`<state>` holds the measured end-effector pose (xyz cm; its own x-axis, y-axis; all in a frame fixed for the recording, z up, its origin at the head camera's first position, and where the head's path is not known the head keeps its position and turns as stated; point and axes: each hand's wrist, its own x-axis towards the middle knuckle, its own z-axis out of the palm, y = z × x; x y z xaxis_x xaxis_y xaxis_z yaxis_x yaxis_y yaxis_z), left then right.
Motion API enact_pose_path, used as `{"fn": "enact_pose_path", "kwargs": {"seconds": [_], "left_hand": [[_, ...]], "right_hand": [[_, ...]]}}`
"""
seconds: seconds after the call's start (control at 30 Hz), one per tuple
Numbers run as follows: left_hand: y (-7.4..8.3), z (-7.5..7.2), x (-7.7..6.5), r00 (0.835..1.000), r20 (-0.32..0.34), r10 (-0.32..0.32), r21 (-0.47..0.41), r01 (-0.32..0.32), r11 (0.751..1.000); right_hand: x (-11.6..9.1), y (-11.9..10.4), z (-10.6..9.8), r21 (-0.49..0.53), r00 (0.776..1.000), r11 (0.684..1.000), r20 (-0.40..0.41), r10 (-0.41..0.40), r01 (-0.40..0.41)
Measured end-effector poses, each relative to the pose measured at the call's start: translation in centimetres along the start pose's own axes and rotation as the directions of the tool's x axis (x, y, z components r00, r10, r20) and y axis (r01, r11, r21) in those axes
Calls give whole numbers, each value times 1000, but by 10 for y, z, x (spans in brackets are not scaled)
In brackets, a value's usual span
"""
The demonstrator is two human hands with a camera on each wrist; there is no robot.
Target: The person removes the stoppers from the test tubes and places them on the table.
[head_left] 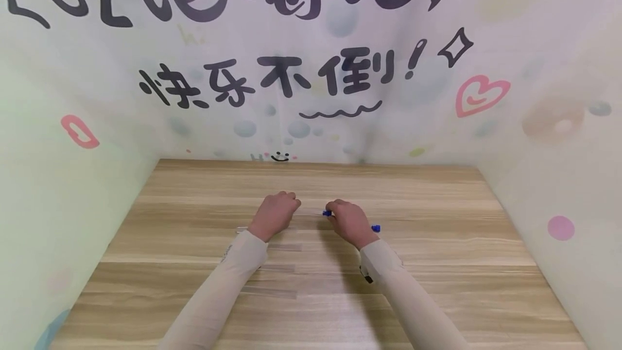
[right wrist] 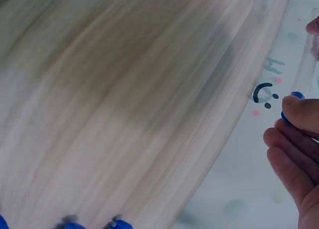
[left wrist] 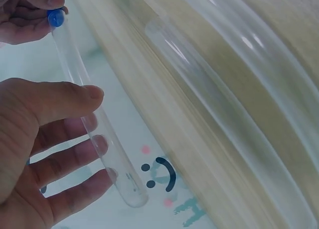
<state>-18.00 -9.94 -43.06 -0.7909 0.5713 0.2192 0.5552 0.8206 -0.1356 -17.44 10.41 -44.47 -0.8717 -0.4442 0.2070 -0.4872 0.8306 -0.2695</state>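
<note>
In the left wrist view, my left hand (left wrist: 55, 139) grips a clear test tube (left wrist: 122, 171) between the thumb and the fingers, its rounded end pointing away from the other hand. A blue stopper (left wrist: 57, 18) sits at the tube's mouth, pinched between the thumb and fingers of my right hand (right wrist: 301, 139). From the head view, both hands are over the middle of the table, the left hand (head_left: 276, 215) a short way from the right hand (head_left: 350, 223). How deep the stopper sits in the mouth, I cannot tell.
More clear tubes (left wrist: 214, 99) lie on the wooden table (head_left: 437, 296), below and beside my left forearm in the head view. Further blue stoppers (right wrist: 119, 223) lie near my right wrist. A printed wall (head_left: 233, 134) closes off the table's back edge, with walls at both sides.
</note>
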Motion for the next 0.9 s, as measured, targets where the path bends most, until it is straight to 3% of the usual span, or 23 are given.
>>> {"fn": "enact_pose_path", "kwargs": {"seconds": [0.2, 0.3, 0.5, 0.6, 0.9], "left_hand": [[2, -1, 1, 998, -50, 47, 38, -45, 998], [2, -4, 2, 995, -63, 71, 47, -68, 997], [4, -11, 4, 992, -72, 108, 46, -105, 993], [4, -13, 5, 989, -90, 117, 52, -112, 992], [3, -7, 4, 988, -94, 120, 47, -116, 992]], "right_hand": [[-3, 7, 0, -105, 987, 984, -55, -148, 142], [-4, 11, 1, -194, 965, 956, -96, -243, 221], [-7, 15, 0, -289, 924, 910, -156, -350, 296], [-8, 16, -1, -286, 917, 911, -179, -356, 298], [-10, 16, 0, -145, 935, 964, -247, -253, 223]]}}
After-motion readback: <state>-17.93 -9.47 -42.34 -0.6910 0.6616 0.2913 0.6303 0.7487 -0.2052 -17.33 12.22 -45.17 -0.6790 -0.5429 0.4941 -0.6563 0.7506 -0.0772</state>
